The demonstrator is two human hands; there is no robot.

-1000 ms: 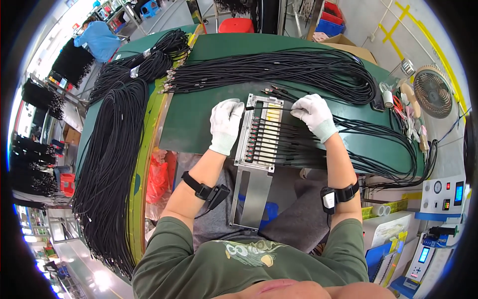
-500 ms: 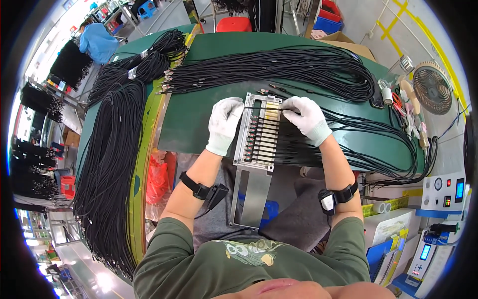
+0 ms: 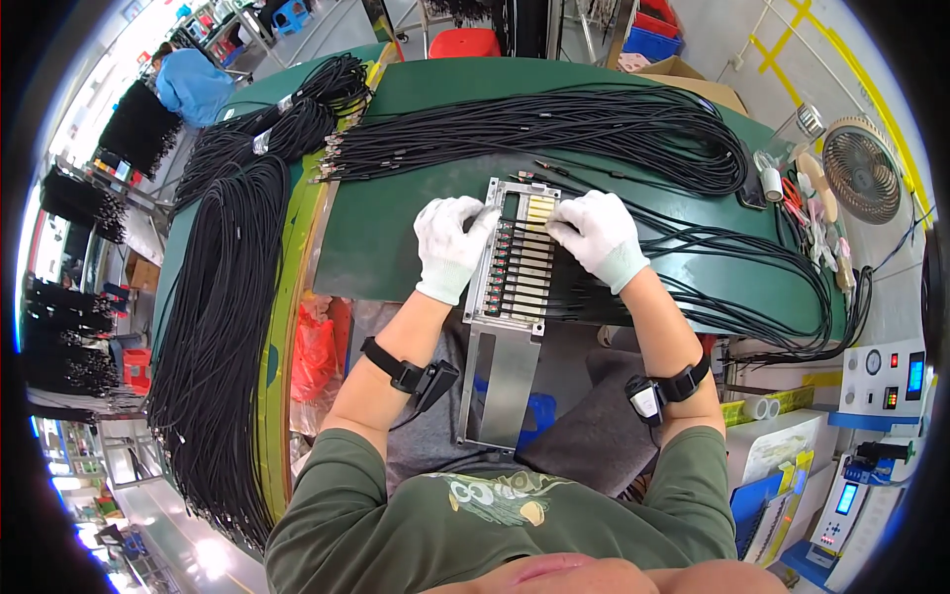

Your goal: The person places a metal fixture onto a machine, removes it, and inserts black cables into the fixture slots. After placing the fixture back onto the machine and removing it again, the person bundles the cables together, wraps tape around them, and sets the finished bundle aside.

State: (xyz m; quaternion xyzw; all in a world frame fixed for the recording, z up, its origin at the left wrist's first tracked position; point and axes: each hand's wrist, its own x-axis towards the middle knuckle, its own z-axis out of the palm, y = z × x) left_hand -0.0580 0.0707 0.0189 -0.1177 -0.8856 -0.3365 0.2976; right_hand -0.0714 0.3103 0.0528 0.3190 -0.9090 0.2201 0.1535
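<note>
A metal fixture with a row of slots stands in front of me, over the table's near edge. Black cables lie side by side in its lower slots, their ends toward the left; the uppermost slots show pale yellow strips. My left hand, in a white glove, is pinched at the fixture's upper left side, on the end of a cable that its fingers mostly cover. At the right side, my gloved right hand is closed on the same cable, which crosses the fixture below the bare strips.
Coiled black cables lie across the green table. More hang over its left side. A fan and a phone are at the right. A person in blue is at the far left.
The cable stretched between my hands has come down from above the fixture's upper slots into line with the row. My right hand has shifted slightly left, closer to the fixture.
</note>
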